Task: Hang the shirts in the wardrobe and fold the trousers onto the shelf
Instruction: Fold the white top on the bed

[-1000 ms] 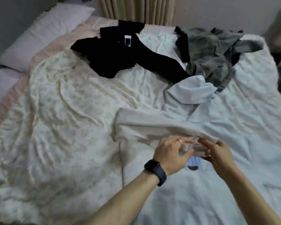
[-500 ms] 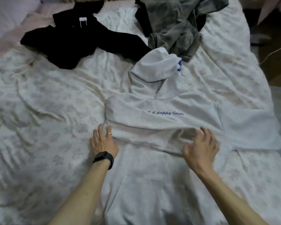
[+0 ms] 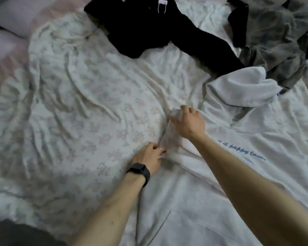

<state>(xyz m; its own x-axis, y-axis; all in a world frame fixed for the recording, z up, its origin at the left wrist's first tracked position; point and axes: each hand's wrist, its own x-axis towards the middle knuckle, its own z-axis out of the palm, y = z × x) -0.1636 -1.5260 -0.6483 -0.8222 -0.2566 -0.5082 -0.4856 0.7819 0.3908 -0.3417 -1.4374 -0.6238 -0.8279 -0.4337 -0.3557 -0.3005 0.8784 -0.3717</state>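
A white hoodie (image 3: 283, 139) is spread front-up on the floral bedsheet (image 3: 78, 121). Its folded side edge is pinched by the left hand (image 3: 148, 157) and gripped farther up by the right hand (image 3: 188, 121). A black garment (image 3: 149, 32) and a grey garment (image 3: 277, 36) are lying beyond it.

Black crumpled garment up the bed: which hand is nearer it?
Right. The right hand holds a sleeve of the white hoodie below the black crumpled garment; the left hand pinches the same sleeve farther down.
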